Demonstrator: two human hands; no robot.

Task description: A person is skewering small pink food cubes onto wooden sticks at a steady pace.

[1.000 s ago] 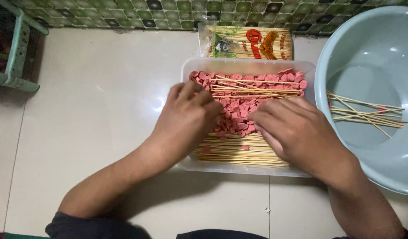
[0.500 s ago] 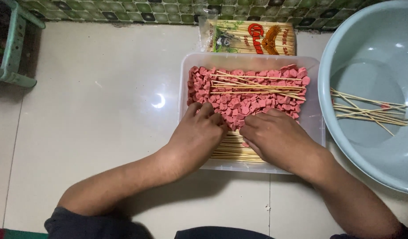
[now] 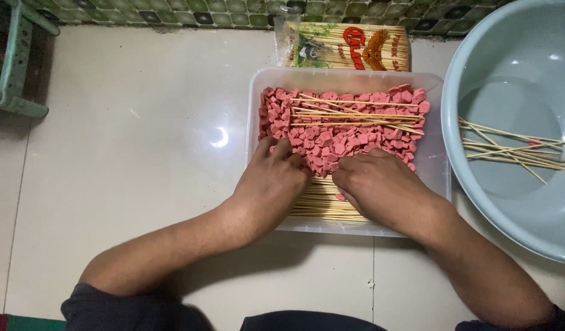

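Location: on a pale glossy tiled floor (image 3: pixel 141 153), seen from above; a clear rectangular plastic tray (image 3: pixel 436 178) sits in the middle, just beside a large pale blue round plastic basin (image 3: pixel 515 61) on the right.

Tray contents: a heap of small pink-red sliced sausage pieces (image 3: pixel 350 141) fills the far half. A loose bunch of thin bamboo skewers (image 3: pixel 356 113) lies across the top of the heap. A second flat layer of bare bamboo skewers (image 3: pixel 322 205) lies along the near side of the tray, partly under the hands.

Left hand: the left hand (image 3: pixel 273 184) rests palm down at the near left edge of the heap, fingers spread and curled into the pieces. Whether it pinches anything cannot be told; the fingertips are buried.

Right hand: the right hand (image 3: pixel 377 187) lies palm down at the near right edge, knuckles raised, fingers tucked under. Its grasp cannot be told either.

Judgement on placement: both hands meet at the heap's near edge, which suggests the pieces are being gathered or pushed together, away from the skewers beneath.

Basin: holds a few scattered bamboo sticks (image 3: pixel 509 150), kept apart from the tray stock.

Behind tray: a printed plastic packet of bamboo skewers (image 3: pixel 347 46) lies touching the far rim, against a green patterned tile border (image 3: pixel 172 12).

Far left: a green metal frame leg (image 3: pixel 19 67), well apart.
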